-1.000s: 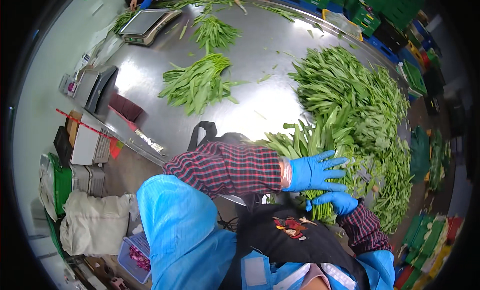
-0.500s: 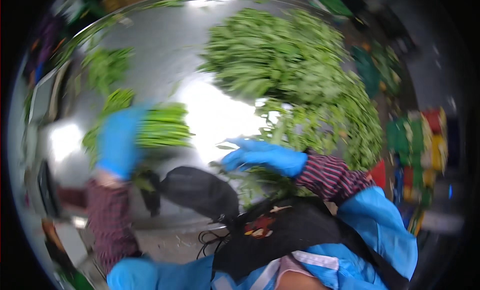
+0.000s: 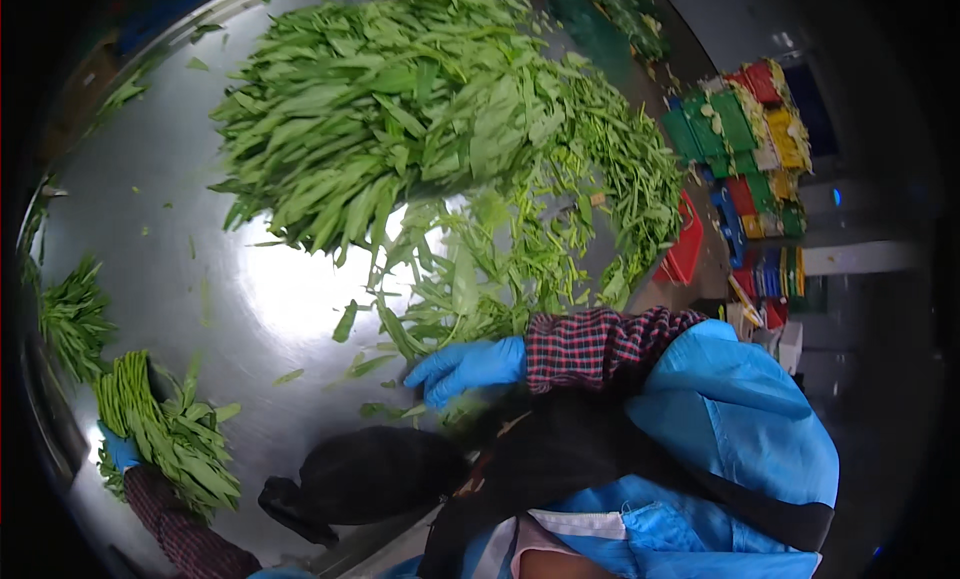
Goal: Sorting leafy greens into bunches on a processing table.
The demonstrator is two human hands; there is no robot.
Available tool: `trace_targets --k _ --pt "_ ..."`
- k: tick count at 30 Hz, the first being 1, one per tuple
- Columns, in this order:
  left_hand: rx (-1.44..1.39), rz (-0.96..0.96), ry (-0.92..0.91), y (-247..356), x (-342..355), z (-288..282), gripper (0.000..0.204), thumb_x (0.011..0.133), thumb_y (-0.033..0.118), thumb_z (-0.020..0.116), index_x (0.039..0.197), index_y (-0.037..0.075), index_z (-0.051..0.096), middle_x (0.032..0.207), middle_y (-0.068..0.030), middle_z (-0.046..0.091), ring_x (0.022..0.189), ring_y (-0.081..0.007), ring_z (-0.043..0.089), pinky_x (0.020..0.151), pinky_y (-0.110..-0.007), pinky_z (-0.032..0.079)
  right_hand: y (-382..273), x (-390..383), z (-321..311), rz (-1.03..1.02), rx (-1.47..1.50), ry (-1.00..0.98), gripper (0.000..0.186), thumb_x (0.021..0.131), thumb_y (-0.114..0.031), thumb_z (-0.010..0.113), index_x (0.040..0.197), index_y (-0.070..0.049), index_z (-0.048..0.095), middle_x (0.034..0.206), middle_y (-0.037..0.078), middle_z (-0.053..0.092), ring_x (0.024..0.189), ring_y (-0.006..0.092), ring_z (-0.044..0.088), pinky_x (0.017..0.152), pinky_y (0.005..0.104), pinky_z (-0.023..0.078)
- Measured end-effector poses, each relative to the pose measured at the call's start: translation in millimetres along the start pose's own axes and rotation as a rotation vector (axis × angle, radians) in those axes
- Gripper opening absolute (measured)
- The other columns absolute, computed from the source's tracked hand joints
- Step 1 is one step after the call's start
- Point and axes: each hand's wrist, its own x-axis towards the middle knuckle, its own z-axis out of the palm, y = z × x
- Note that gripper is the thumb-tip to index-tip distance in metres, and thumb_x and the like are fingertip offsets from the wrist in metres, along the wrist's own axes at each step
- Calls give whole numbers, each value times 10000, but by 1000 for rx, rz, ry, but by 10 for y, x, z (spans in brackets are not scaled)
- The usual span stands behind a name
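Observation:
My left hand [image 3: 118, 447], in a blue glove, is at the far left against a bundle of leafy green vegetables [image 3: 190, 444] with pale green stems. Its fingers are hidden by the stems. My right hand [image 3: 465, 369], gloved in blue too, hovers low over the near side of the metal table [image 3: 150, 249], fingers stretched to the left with nothing in them. Loose leaves [image 3: 400, 329] lie just beyond it. A large heap of the same leafy greens [image 3: 390, 109] covers the table's far middle, and a smaller bunch [image 3: 75, 319] rests at the left edge.
A black rounded object [image 3: 375, 474] juts over the near edge in front of my apron. Scattered stems [image 3: 560, 229] spread down the right side of the heap. Beyond the table, a red crate [image 3: 685, 241] and stacked coloured crates [image 3: 735, 129] stand on the right.
The view has swung right, so the heap sits further left. My left hand has gone from over the cut stems to the bundle's outer side; my right hand is now beside the loose leaves.

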Motion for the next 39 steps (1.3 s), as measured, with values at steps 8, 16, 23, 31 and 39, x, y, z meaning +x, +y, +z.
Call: trace_targets --k 8,16,23,31,39 --pt "24 219 339 1844 -446 -565 815 747 120 680 1461 83 290 1383 -220 449 1261 -355 441 1065 -415 343 128 -670 -370 -290 -192 475 449 874 -112 640 1304 -48 525 970 33 619 889 116 570 836 255 477" --pt "-294 1211 -590 5051 -2994 -1511 1309 489 280 911 1496 37 112 1539 -251 102 1432 -394 87 1163 -432 136 521 -1643 -1828 -280 -1009 1259 510 756 -156 674 1249 -78 568 1213 165 557 1158 305 521 967 390 448" --pt "-144 1189 -607 6045 -4405 -1215 1316 490 326 894 1514 197 78 1538 -211 132 1397 -488 85 1109 -598 166 673 -1676 -2473 -32 -1198 1378 424 760 -59 569 1173 -139 617 1146 147 581 1115 320 545 904 441 461" --pt "-174 1261 -709 6810 -5115 -1278 1186 619 204 799 1515 192 23 1533 -180 190 1409 -448 117 1136 -557 148 978 -1906 -2906 -16 -1347 1346 205 783 -142 622 977 -165 681 919 80 640 875 286 619 743 418 489" --pt "-113 1382 -927 7320 -5138 -1630 1157 626 244 796 1511 182 54 1473 -156 320 1368 -410 266 1109 -583 201 793 -2583 -3163 -271 -904 1122 394 737 -167 708 1127 -124 672 1070 123 617 1015 295 586 903 369 471"
